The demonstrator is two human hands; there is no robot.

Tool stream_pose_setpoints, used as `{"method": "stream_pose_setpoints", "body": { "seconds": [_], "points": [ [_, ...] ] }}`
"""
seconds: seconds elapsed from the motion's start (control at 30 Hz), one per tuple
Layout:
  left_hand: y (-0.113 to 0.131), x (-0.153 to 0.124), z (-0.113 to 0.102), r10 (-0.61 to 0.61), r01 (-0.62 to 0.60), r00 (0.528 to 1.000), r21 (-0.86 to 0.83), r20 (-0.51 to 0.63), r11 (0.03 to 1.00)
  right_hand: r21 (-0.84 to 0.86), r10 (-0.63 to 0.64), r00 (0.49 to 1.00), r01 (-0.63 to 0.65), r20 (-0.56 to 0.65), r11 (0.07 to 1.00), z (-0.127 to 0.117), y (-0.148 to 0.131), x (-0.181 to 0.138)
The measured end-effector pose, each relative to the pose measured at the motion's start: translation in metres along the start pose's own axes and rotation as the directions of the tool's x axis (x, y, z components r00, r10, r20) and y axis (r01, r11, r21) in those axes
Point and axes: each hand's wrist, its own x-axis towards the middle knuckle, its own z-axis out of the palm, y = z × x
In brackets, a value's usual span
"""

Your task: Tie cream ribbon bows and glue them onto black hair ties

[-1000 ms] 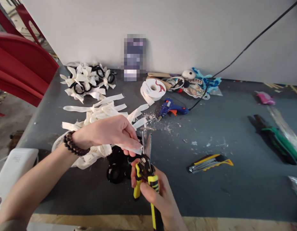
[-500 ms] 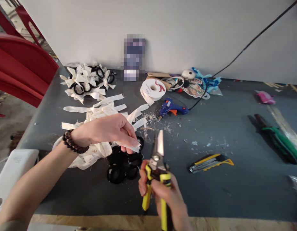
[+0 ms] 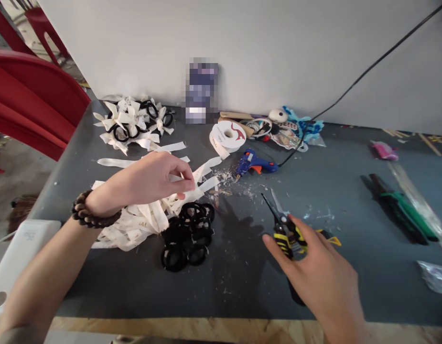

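Observation:
My left hand (image 3: 152,179), with a beaded bracelet (image 3: 93,210) at the wrist, hovers over a heap of white ribbon pieces (image 3: 149,222). Its fingers are curled together; some white shows between them, but I cannot make out what they hold. Just below lies a cluster of black hair ties (image 3: 187,239). Farther right, my right hand (image 3: 317,272) is over yellow-and-black shears (image 3: 283,231) lying on the table, thumb and index finger spread apart to either side of the handles. The shears' blades point away from me, slightly parted. Part of the handles is hidden by the hand.
A ribbon spool (image 3: 228,138) and a blue glue gun (image 3: 254,162) with a black cord are behind. White bows on hair ties (image 3: 131,119) sit at back left. A yellow cutter (image 3: 330,237) lies partly under my right hand; green-handled pliers (image 3: 403,210) are right.
My right hand has carried the shears rightward, laid them down beside the cutter and loosened its fingers. My left hand has moved up and left from the hair ties, its ribbon end no longer visible.

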Motion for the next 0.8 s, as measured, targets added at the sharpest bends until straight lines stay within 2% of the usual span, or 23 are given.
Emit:
{"method": "stream_pose_setpoints", "body": {
  "seconds": [0.13, 0.23, 0.3, 0.37, 0.43, 0.5, 0.53, 0.6, 0.7, 0.73, 0.8],
  "points": [
    [0.0, 0.002, 0.005, 0.042, -0.042, 0.999, 0.064, 0.006, 0.997, -0.197, -0.089, 0.996, 0.083, -0.025, 0.977, 0.009, -0.006, 0.018],
    [0.002, 0.001, 0.009, 0.085, -0.082, 0.996, 0.119, -0.022, 0.99, -0.292, -0.141, 0.989, 0.148, 0.044, 0.945, 0.014, -0.01, 0.029],
    [0.003, 0.0, 0.011, 0.116, -0.114, 0.993, 0.129, -0.01, 0.985, -0.324, -0.161, 0.984, 0.177, 0.075, 0.929, 0.016, -0.013, 0.032],
    [0.003, 0.0, 0.013, 0.154, -0.155, 0.988, 0.123, 0.013, 0.98, -0.279, -0.246, 0.969, 0.236, 0.0, 0.931, 0.015, -0.021, 0.031],
    [0.003, 0.001, 0.016, 0.203, -0.206, 0.979, 0.1, 0.034, 0.974, -0.104, -0.387, 0.915, 0.376, -0.119, 0.921, 0.011, -0.036, 0.028],
    [0.003, 0.003, 0.019, 0.251, -0.254, 0.966, 0.054, 0.059, 0.966, 0.222, -0.544, 0.832, 0.554, -0.11, 0.802, 0.005, -0.059, 0.024],
    [0.003, 0.003, 0.02, 0.27, -0.273, 0.96, 0.026, 0.071, 0.962, 0.385, -0.586, 0.806, 0.568, -0.081, 0.728, 0.003, -0.071, 0.024],
    [0.005, 0.003, 0.022, 0.285, -0.284, 0.955, -0.021, 0.081, 0.958, 0.63, -0.609, 0.793, 0.489, -0.031, 0.604, 0.001, -0.097, 0.025],
    [0.008, -0.001, 0.018, 0.238, -0.237, 0.971, -0.037, 0.039, 0.971, 0.818, -0.599, 0.78, 0.22, 0.18, 0.531, 0.003, -0.121, 0.037],
    [0.01, -0.003, 0.015, 0.21, -0.209, 0.978, -0.04, 0.018, 0.977, 0.84, -0.587, 0.786, 0.173, 0.197, 0.514, 0.004, -0.124, 0.044],
    [0.011, -0.008, 0.007, 0.152, -0.152, 0.988, -0.062, -0.005, 0.986, 0.881, -0.533, 0.831, 0.124, 0.159, 0.456, 0.005, -0.122, 0.063]
  ]
}}
